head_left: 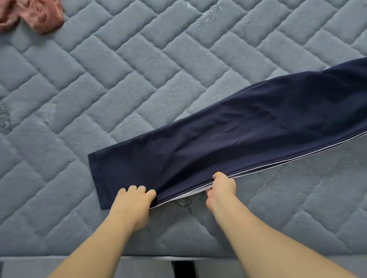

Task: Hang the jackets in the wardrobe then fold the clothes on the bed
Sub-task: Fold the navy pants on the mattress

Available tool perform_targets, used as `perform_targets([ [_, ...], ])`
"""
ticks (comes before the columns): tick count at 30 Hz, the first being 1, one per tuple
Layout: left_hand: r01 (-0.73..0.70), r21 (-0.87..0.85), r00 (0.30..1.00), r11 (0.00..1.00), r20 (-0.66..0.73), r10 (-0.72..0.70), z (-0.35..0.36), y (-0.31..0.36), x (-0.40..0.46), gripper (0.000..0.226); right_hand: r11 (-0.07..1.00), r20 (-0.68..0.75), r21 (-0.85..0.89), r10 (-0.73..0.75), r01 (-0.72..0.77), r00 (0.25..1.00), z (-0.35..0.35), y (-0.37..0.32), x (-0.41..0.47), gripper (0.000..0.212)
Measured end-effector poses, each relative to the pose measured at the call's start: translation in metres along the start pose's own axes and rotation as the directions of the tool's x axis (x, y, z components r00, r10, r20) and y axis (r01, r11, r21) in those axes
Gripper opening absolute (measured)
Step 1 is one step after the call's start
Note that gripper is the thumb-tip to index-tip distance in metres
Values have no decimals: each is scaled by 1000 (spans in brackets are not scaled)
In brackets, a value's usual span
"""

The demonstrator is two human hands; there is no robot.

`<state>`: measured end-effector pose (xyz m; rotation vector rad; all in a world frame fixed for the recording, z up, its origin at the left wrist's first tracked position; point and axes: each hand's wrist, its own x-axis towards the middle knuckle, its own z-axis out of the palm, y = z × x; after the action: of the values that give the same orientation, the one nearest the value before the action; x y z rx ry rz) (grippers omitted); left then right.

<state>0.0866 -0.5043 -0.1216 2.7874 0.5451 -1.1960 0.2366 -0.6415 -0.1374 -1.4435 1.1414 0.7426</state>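
A: Where is the garment sitting, and what are the hands doing?

B: The long navy-blue fabric garment with white edge piping (pixel 245 131) is lying on the grey quilted bed cover (pixel 124 65), near the front edge and running off to the right. The left hand (pixel 134 201) is curling its fingers onto the near hem; the right hand (pixel 221 186) is pinching the piped edge just beside it.

A: How should this fold be going?

B: I'd judge both hands should be lifting that near edge together — keeping it taut and laying seam on seam before smoothing.

A: Any containers holding things?

B: None are showing — only a crumpled pink cloth (pixel 26 12) lying well apart at the far left.
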Motion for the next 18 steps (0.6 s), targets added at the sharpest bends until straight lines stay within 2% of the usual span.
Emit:
perform_targets([
  [2,11,-100,1000,995,-16,-13,-6,-13,1,26,999,28,-28,29,-28,999,14,17,-14,24],
  [4,165,-354,956,920,-171,-237,-12,-28,6,22,998,44,-49,47,-45,998,27,34,-23,28],
  [5,249,-535,896,808,-190,-402,-16,-36,10,22,998,28,-51,43,-42,999,33,42,-26,29],
  [7,362,-817,764,449,-17,-645,-22,-49,20,34,999,-12,-42,26,-27,1000,40,55,-30,24],
  [9,441,-882,674,167,202,-711,-21,-61,28,51,999,-37,-29,18,-19,999,45,66,-35,17],
  [10,462,-882,642,94,260,-722,-20,-65,31,56,1000,-37,-18,22,-22,999,47,71,-38,18],
  [12,468,-883,622,39,297,-724,-12,-70,34,53,999,-6,9,45,-45,999,52,81,-44,23],
  [14,439,-898,661,43,290,-692,-2,-73,34,41,997,19,28,75,-76,997,55,92,-52,27],
  [16,352,-934,710,59,225,-667,9,-79,31,24,994,55,34,100,-102,993,59,102,-62,34],
  [18,290,-953,715,91,152,-682,16,-91,27,13,991,95,49,116,-121,989,64,111,-70,44],
])
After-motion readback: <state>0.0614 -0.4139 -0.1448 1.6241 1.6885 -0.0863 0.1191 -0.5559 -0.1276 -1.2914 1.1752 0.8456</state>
